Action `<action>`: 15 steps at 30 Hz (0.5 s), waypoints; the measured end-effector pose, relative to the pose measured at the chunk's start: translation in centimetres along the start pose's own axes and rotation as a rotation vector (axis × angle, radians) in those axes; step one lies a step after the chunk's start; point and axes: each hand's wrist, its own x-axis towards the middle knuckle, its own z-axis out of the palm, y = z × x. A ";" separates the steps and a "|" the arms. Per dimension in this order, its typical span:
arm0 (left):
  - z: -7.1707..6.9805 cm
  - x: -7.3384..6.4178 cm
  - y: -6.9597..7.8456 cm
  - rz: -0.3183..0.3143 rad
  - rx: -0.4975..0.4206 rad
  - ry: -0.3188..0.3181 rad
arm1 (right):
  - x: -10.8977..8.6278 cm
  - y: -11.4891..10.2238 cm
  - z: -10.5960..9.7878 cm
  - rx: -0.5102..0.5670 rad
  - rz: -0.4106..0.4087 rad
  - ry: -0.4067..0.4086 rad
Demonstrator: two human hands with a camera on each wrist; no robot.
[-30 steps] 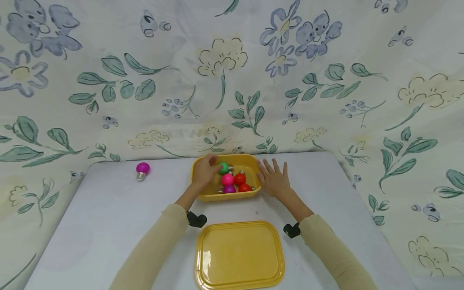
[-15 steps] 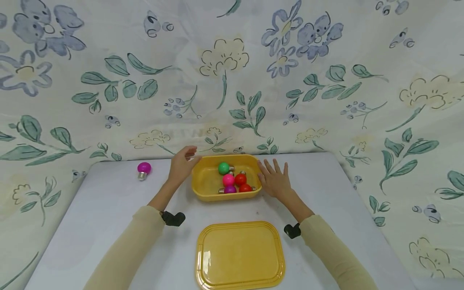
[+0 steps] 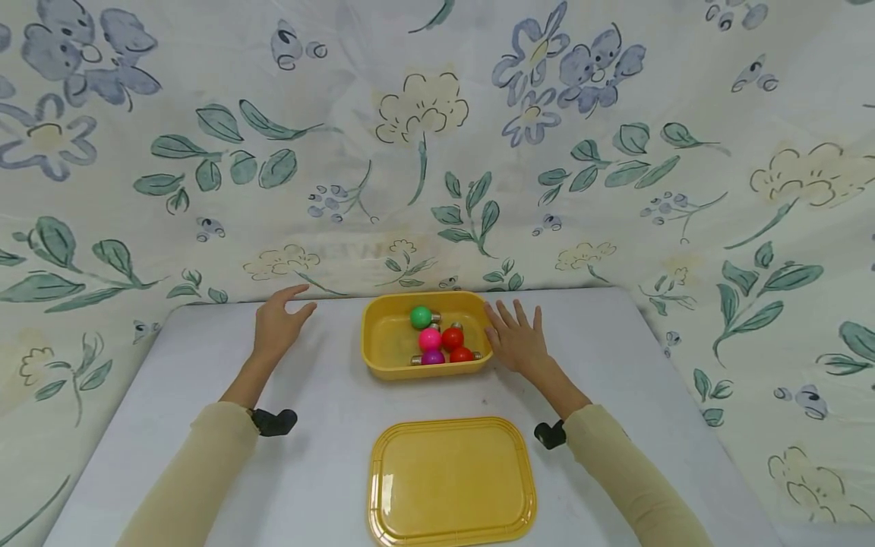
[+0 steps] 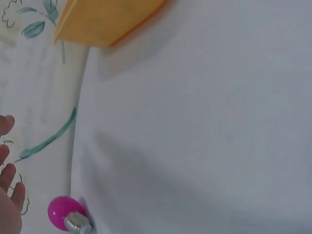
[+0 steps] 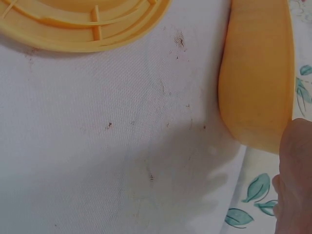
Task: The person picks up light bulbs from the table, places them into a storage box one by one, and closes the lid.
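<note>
Over the back left of the table, my left hand holds nothing, its thumb and fingers apart. A magenta bulb with a silver screw base lies near that hand in the left wrist view; in the head view the hand hides it. My right hand rests against the right end of a yellow container, fingers spread. Inside the container lie a green bulb, a pink bulb, a purple bulb and two red bulbs, grouped toward its right half.
A yellow lid lies flat on the white table, in front of the container. Behind the table's back edge hangs a floral cloth. Small dark specks mark the tabletop in the right wrist view.
My left hand has left the green bulb in the container and moved left, across to the magenta bulb, which it now covers in the head view. My right hand has stayed in place.
</note>
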 end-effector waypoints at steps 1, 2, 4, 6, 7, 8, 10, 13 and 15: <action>-0.3 0.0 -0.4 -0.012 0.018 -0.002 | 0.0 0.0 0.0 -0.006 0.002 -0.003; -0.5 0.0 -0.7 -0.020 0.031 -0.004 | 0.0 0.0 -0.1 -0.008 0.003 -0.005; -1.0 -0.1 -1.4 -0.040 0.049 -0.007 | 0.0 0.0 -0.1 -0.007 0.004 -0.008; -1.5 -0.1 -2.0 -0.076 0.064 -0.019 | 0.0 0.0 -0.1 -0.007 0.006 -0.012; -1.6 -0.1 -2.2 -0.096 0.071 -0.024 | 0.0 -0.1 -0.2 -0.007 0.007 -0.010; -1.8 -0.1 -2.5 -0.115 0.082 -0.028 | -0.1 -0.1 -0.2 -0.005 0.006 -0.008; -2.1 -0.1 -3.0 -0.157 0.091 -0.034 | -0.1 -0.2 -0.3 0.003 0.004 -0.009; -2.4 -0.1 -3.7 -0.208 0.090 -0.043 | -0.2 -0.3 -0.4 0.004 0.004 -0.013; -2.6 -0.2 -4.1 -0.234 0.084 -0.056 | -0.2 -0.3 -0.5 0.005 0.004 -0.016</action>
